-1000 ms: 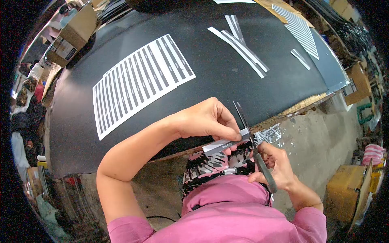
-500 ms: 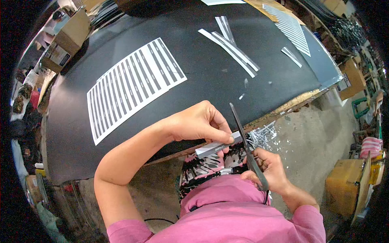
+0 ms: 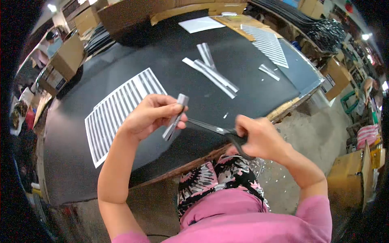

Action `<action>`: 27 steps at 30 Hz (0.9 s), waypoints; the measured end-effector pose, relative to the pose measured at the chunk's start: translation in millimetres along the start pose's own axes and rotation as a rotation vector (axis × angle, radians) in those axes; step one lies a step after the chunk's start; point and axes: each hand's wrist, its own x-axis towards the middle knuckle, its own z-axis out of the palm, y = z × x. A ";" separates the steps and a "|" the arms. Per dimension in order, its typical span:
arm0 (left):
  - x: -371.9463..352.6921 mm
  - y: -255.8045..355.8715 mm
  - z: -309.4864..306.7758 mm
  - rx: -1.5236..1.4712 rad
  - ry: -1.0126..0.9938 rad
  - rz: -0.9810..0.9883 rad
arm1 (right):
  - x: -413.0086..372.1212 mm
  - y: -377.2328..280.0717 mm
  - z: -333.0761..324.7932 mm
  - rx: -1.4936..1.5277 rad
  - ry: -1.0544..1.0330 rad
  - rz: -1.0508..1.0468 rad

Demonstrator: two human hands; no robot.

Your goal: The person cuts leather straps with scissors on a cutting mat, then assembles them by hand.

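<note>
My left hand is closed on a short grey and white paper strip, pinched between thumb and fingers above the black table. In my right hand is a pair of black-handled scissors, its blades pointing left toward the strip. The blade tips lie close to my left fingers; whether they touch cannot be made out. Behind my left hand lies a striped printed sheet. Farther back are several loose cut strips, some crossing each other.
Another striped sheet and a white sheet lie at the table's far side. Small strips rest at the right. Cardboard boxes stand at the left and right. Paper scraps litter the floor beside the table's front edge.
Both hands have risen from my lap to above the table, the left with the strip turned more upright. The scissors have swung from pointing up to pointing left. My view has tilted up.
</note>
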 end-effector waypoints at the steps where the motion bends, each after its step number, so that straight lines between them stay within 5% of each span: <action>1: 1.0 -0.9 -2.8 -0.037 -0.018 0.018 | 14.0 0.6 0.4 0.027 -0.022 0.003; 12: 7.1 -8.9 7.0 -0.028 0.160 0.028 | 81.1 -13.9 19.7 -0.001 -0.244 -0.217; 16: 11.3 -13.7 7.3 -0.057 0.190 0.029 | 63.9 -33.6 20.7 0.056 -0.126 -0.217; 18: 12.8 -15.6 4.7 -0.073 0.198 0.040 | 65.1 -34.8 7.3 0.095 -0.280 -0.156; 20: 15.1 -18.7 1.5 -0.082 0.199 0.035 | 65.5 -16.1 1.3 0.324 0.046 -0.296; 22: 14.6 -19.1 0.8 -0.081 0.190 0.041 | 64.3 4.5 -7.8 0.218 0.145 -0.376; 23: 14.7 -19.2 1.4 -0.080 0.200 0.035 | 58.3 11.0 -11.0 0.227 0.011 -0.291; 27: 14.7 -20.5 3.0 -0.082 0.211 0.034 | 23.7 41.7 23.6 -0.021 0.004 -0.374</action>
